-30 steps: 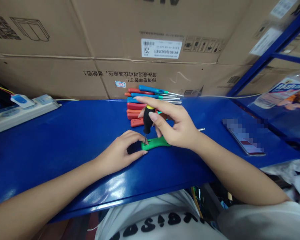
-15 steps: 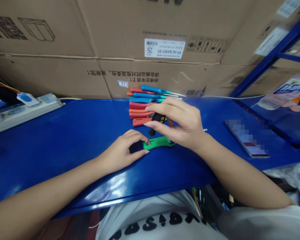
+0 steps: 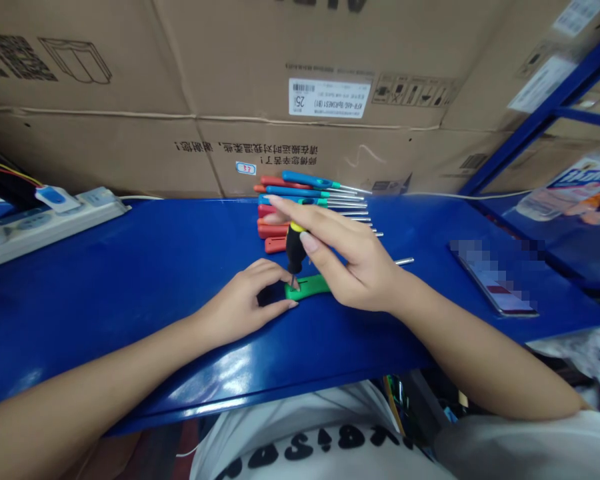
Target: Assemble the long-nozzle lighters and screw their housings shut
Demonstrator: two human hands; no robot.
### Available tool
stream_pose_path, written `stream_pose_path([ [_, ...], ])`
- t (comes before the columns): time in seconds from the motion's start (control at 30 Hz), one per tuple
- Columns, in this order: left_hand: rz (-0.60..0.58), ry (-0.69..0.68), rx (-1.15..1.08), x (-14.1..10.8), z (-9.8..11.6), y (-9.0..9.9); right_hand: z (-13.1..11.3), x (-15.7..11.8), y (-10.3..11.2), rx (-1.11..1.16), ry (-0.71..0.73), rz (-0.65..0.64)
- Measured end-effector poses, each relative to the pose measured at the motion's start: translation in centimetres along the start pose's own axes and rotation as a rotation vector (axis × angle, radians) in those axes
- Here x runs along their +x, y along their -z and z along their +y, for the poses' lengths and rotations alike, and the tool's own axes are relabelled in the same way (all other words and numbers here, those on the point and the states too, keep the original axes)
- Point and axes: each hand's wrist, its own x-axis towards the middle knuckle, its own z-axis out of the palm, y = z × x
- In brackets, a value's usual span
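Observation:
My left hand (image 3: 247,297) pinches the end of a green long-necked lighter (image 3: 313,285) between thumb and fingers, holding it flat on the blue table. In my right hand (image 3: 350,250) is a short black-and-yellow screwdriver (image 3: 295,248), its shaft nearly upright. The screwdriver's tip meets the lighter's handle end, beside a narrow slot. My right palm covers the lighter's middle, while its metal tube shows beyond the wrist. Just behind my hands lies a row of several red and blue long-necked lighters (image 3: 300,191), metal tubes pointing right.
A phone (image 3: 495,277) lies on the blue table (image 3: 180,233) to the right. At the left stands a white power strip (image 3: 75,217) with a plug. A large cardboard box (image 3: 240,67) walls off the back. Blue shelf bars and a clear plastic bottle (image 3: 565,190) are at the right.
My right hand has shifted left and turned over the screwdriver, which has gone from leaning right to nearly upright. My left hand and the green lighter have stayed in place.

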Motion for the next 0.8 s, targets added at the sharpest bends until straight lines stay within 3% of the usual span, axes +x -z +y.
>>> stream_pose_path([
  [0.2, -0.006, -0.005, -0.012, -0.02, 0.06, 0.09, 0.52, -0.01, -0.26, -0.056, 0.006, 0.117],
  [0.4, -0.005, 0.012, 0.014, -0.05, 0.07, 0.09, 0.26, 0.16, -0.16, 0.107, 0.008, 0.066],
  [0.57, -0.009, 0.009, 0.016, 0.04, 0.21, 0.13, 0.56, -0.03, 0.11, -0.112, 0.050, 0.115],
  [0.8, -0.015, 0.024, 0.035, 0.12, 0.30, 0.19, 0.97, -0.09, 0.14, 0.021, -0.019, 0.021],
])
